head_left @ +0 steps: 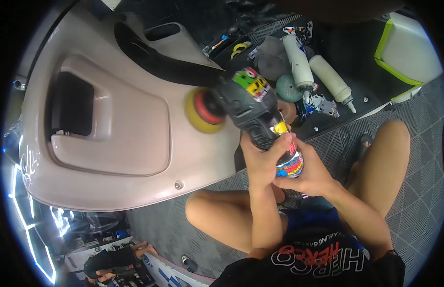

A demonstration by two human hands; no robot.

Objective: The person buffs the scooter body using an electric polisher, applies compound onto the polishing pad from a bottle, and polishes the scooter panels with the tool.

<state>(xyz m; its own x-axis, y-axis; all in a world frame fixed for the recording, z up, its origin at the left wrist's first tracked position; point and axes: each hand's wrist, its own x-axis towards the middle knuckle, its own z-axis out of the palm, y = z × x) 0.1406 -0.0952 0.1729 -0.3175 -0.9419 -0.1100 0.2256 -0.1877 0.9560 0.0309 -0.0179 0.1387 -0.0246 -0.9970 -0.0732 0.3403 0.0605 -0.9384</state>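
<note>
A black cordless polisher (248,107) covered in bright stickers is held between my two hands. My left hand (261,158) wraps around its grip, thumb across the top. My right hand (312,170) closes around the rear end, by the colourful sticker. The polisher's yellow and red foam pad (195,115) looks blurred and lies against the glossy beige panel (203,155). This panel has a recessed handle area with a dark insert (76,105) and a curved black strip (160,62).
On a dark surface beyond the polisher lie two white squeeze bottles (297,62), a grey-green round pad (289,88), a grey cloth (270,57) and a yellow tape roll (239,49). A white panel edged with green tape (396,71) stands right. Another person (112,260) bends over at lower left.
</note>
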